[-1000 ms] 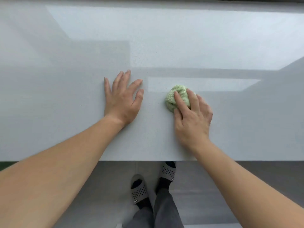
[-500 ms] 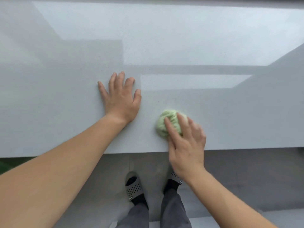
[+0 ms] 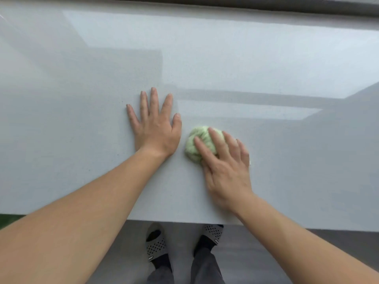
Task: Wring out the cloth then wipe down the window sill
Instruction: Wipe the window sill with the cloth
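Window sill (image 3: 82, 140) spans our view. Our left hand (image 3: 155, 130) lies flat on it, fingers (image 3: 153, 101) spread. Our right hand (image 3: 225, 173) presses straight fingers onto the bunched cloth (image 3: 194, 146), just beside the left hand at its three o'clock.

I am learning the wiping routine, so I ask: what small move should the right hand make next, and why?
Probably slide the cloth forward, away from the body. The right hand presses the bunched cloth onto the near half of the sill. The left hand lies flat close on its left, and much sill lies beyond.
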### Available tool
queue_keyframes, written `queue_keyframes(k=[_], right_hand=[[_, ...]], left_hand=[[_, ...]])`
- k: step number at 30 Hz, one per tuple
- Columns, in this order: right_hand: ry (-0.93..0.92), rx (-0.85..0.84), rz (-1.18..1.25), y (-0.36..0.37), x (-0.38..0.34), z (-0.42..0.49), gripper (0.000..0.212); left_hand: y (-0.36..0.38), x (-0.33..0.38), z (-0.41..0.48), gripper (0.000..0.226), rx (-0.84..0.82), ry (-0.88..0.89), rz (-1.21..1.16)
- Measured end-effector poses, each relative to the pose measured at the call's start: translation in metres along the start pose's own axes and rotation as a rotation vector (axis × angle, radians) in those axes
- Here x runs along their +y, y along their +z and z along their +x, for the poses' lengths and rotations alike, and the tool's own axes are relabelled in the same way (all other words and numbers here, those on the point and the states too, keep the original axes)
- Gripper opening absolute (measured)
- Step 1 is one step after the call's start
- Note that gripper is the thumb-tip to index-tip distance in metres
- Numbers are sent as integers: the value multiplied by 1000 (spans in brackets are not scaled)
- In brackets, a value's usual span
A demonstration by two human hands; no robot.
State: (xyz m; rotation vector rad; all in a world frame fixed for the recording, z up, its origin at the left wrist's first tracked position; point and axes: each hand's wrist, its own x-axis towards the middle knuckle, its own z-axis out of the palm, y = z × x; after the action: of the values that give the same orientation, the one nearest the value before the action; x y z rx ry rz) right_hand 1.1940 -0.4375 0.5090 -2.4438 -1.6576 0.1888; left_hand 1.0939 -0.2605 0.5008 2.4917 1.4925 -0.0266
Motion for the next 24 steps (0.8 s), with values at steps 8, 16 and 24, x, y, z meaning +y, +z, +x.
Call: queue_keyframes(k=[8,16,24], right_hand=[[314,2,92,-27,95,138,52],[-235,-81,22,-18,78,139,50],[254,27,32,-20,89,215,56]], left_hand=[[-1,3,-1,65,-4,-29,22],[-2,5,0,64,2,-31,25],[-11,37,55,59,128,22,-124]])
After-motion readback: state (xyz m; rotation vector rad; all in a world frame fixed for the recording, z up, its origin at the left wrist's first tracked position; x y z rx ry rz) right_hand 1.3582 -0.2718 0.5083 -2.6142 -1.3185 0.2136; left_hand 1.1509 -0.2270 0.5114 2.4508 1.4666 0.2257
